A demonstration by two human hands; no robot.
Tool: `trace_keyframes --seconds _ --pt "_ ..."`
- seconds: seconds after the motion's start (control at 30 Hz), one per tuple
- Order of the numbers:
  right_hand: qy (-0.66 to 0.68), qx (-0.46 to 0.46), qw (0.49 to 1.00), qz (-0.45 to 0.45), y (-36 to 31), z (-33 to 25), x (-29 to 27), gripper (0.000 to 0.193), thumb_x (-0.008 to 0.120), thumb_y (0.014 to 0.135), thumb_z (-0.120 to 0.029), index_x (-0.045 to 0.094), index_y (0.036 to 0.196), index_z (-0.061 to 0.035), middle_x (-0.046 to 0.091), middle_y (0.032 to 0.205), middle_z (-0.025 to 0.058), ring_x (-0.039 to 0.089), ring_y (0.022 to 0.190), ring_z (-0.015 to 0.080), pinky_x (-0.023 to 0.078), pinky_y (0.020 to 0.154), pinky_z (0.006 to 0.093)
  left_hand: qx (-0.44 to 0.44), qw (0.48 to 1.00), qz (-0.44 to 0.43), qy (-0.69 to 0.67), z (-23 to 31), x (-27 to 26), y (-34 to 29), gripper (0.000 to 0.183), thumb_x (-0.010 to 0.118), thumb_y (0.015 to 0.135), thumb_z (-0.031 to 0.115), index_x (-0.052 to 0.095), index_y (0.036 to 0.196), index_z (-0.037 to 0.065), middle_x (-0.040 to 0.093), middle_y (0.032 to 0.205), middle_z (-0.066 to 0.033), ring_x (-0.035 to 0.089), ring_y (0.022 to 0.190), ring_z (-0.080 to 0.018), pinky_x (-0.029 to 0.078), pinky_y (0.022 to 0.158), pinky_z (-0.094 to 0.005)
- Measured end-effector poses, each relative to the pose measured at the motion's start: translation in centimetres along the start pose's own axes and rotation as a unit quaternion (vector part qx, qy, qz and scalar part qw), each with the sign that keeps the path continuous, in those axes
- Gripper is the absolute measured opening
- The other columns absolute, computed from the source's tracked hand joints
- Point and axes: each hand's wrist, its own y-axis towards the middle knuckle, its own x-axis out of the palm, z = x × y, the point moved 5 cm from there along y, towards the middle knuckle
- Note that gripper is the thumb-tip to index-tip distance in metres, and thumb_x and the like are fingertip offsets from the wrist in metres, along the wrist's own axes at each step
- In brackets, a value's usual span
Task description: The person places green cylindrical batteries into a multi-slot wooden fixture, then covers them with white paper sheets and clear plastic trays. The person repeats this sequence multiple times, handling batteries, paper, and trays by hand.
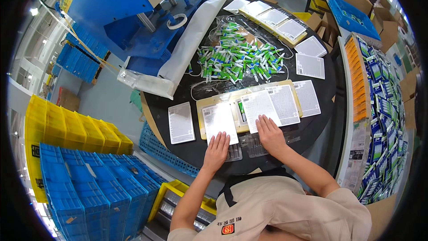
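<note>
My left hand (pixel 216 151) lies with fingers stretched out on the lower edge of a white printed card (pixel 219 118). My right hand (pixel 269 134) rests flat, fingers extended, on the lower part of a second white card (pixel 258 107). Both cards lie on a cream-yellow tray (pixel 201 111) in front of me. A small green-and-white tube (pixel 241 110) shows in a recess between the two cards. Another card (pixel 284 104) covers the tray's right part. Clear plastic blister packs (pixel 255 146) lie at the near table edge, just below the tray.
A heap of green, white and blue tubes (pixel 240 58) covers the middle of the black table (pixel 318 127). Beyond it stands another card-covered tray (pixel 292 41). A blue press machine (pixel 151 22) is at left, stacked blue crates (pixel 89 187) lower left, a bin of packs (pixel 379 120) right.
</note>
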Motion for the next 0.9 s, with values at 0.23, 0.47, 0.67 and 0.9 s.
trace_keyframes --seconds 0.23,0.47,0.67,0.9 --pt "-0.01 -0.032 0.999 -0.011 -0.5 -2.5 3.3 0.046 0.058 0.088 -0.012 0.059 0.129 0.009 0.061 0.134 0.0274 0.059 0.128 0.0376 0.047 0.109 0.0448 -0.017 0.999 0.047 -0.015 -0.8 -0.5 0.4 0.047 0.055 0.093 0.01 0.058 0.139 0.001 0.058 0.143 -0.0173 0.053 0.137 -0.0311 0.038 0.117 -0.0472" --pt "0.022 -0.025 0.999 -0.02 -0.4 -1.3 4.6 0.047 0.057 0.09 -0.012 0.059 0.134 0.0015 0.058 0.14 0.0218 0.057 0.131 0.0349 0.046 0.109 0.0447 -0.018 0.998 0.037 -0.037 -2.0 1.0 0.5 0.046 0.057 0.093 0.009 0.059 0.138 0.004 0.057 0.144 -0.0151 0.054 0.136 -0.0299 0.039 0.116 -0.0469" --pt "0.061 -0.005 0.997 -0.055 -1.1 0.6 4.9 0.054 0.055 0.092 -0.011 0.052 0.146 -0.0112 0.048 0.152 0.0155 0.046 0.141 0.0311 0.038 0.117 0.0456 -0.052 0.987 0.047 -0.144 -2.7 1.1 1.1 0.048 0.067 0.088 0.005 0.063 0.135 0.01 0.061 0.138 -0.0118 0.057 0.13 -0.0297 0.043 0.112 -0.046" --pt "0.078 -0.003 0.988 -0.13 0.2 0.8 3.5 0.065 0.065 0.088 -0.017 0.046 0.15 -0.0096 0.04 0.158 0.018 0.039 0.147 0.0329 0.034 0.119 0.0474 -0.05 0.98 -0.005 -0.19 -3.3 -0.5 2.3 0.045 0.076 0.084 0.015 0.066 0.128 0.01 0.062 0.132 -0.0091 0.058 0.125 -0.0302 0.041 0.112 -0.0498"
